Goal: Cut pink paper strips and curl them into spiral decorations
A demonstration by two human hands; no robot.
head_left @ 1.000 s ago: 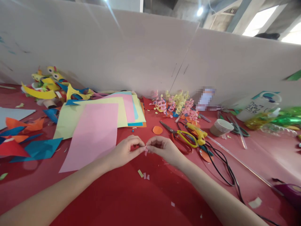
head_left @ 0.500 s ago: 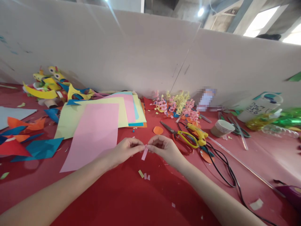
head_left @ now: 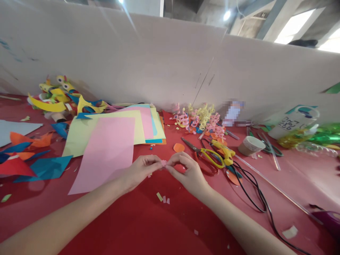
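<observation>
My left hand [head_left: 139, 170] and my right hand [head_left: 187, 171] meet fingertip to fingertip above the red table [head_left: 138, 219]. Between them they pinch a small pink paper strip [head_left: 163, 162], now bunched up tight. Both hands are closed in a pinch. A large pink sheet [head_left: 106, 152] lies just left of my left hand. An orange paper disc [head_left: 179, 147] lies just beyond my right hand.
Stacked coloured sheets [head_left: 148, 124] and cut paper scraps [head_left: 32, 156] fill the left. Curled paper spirals [head_left: 198, 118], yellow scissors [head_left: 209, 156], a glue gun [head_left: 224, 148] with black cable, a tape roll [head_left: 249, 144] and a clear rod [head_left: 276, 186] lie right. A white partition [head_left: 159, 60] backs the table.
The pink strip hung down from my fingertips half a second ago; it is now curled up short between them. My right hand has shifted slightly up and toward the left hand.
</observation>
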